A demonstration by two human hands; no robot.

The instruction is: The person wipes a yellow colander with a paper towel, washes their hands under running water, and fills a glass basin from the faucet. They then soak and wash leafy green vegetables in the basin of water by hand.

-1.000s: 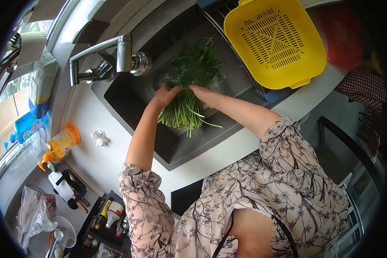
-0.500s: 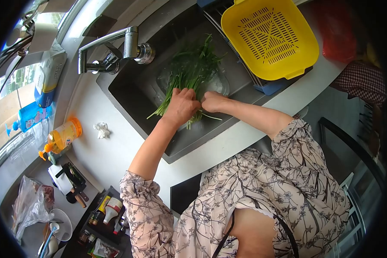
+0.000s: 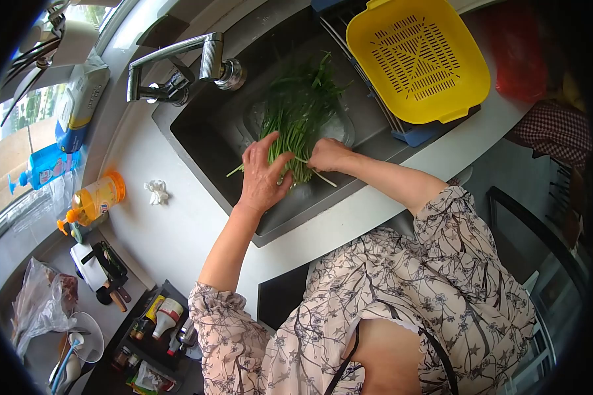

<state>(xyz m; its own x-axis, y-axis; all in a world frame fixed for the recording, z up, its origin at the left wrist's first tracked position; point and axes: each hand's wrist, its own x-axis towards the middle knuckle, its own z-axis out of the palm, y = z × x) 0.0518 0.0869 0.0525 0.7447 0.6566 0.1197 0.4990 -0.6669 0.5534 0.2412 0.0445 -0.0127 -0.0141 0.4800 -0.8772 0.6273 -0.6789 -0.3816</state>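
Note:
A bunch of green leafy stalks (image 3: 296, 118) lies in a clear container (image 3: 342, 122) inside the dark sink (image 3: 207, 141). My left hand (image 3: 265, 174) is over the lower left side of the stalks, fingers apart, thumb near the stems. On the right side of the stem ends, my right hand (image 3: 329, 157) is closed on the stalks, its fingertips partly hidden. A few stems stick out beside both hands.
A chrome faucet (image 3: 212, 56) stands at the sink's upper left. A yellow strainer basket (image 3: 468, 85) rests on a rack at the right. On the left counter are a crumpled white tissue (image 3: 156, 191), an orange soap bottle (image 3: 99, 197) and a knife holder (image 3: 95, 263).
Both hands have moved from higher on the bunch to the stem ends. My right hand has closed there, while my left hand has drawn slightly left and opened its fingers.

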